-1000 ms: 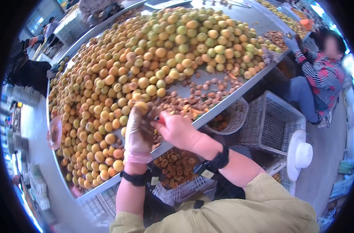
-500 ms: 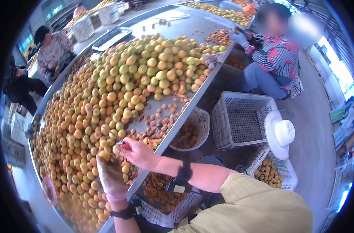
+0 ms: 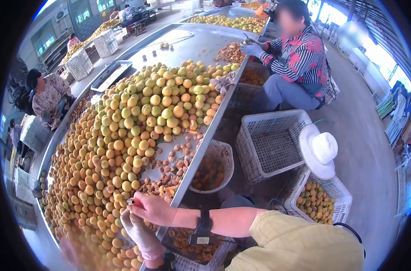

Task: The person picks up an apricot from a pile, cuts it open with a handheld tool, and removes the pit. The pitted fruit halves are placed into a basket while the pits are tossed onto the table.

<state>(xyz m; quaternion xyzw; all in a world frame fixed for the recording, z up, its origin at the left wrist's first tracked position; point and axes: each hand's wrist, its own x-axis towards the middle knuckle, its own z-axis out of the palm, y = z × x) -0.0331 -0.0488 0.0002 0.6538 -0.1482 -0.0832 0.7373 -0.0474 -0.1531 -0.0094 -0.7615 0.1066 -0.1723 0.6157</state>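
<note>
My right hand [image 3: 153, 209], bare, is closed around a small tool [image 3: 131, 202] whose short metal end sticks out past the thumb; the fist hides most of it. Just below and touching it is my left hand [image 3: 141, 235], in a pale, stained glove. Its fingers are bent up against the right hand, and whatever they hold is hidden. Both hands are over the near edge of a large heap of apricots [image 3: 110, 156] on a metal table [image 3: 180, 43]. Pits and torn fruit pieces [image 3: 162, 183] lie right beside them.
Under the table edge stand a white basket [image 3: 232, 158] and a crate of halved fruit [image 3: 214, 259]. To the right are a grey crate [image 3: 277, 118], a white hat [image 3: 323, 149] and a crate of apricots [image 3: 343, 203]. A co-worker [image 3: 300, 63] sits beyond; another person [image 3: 50, 97] is across the table.
The view has shifted. The apricot that showed in my left fingertips is no longer visible, and my left hand has drawn in under my right hand.
</note>
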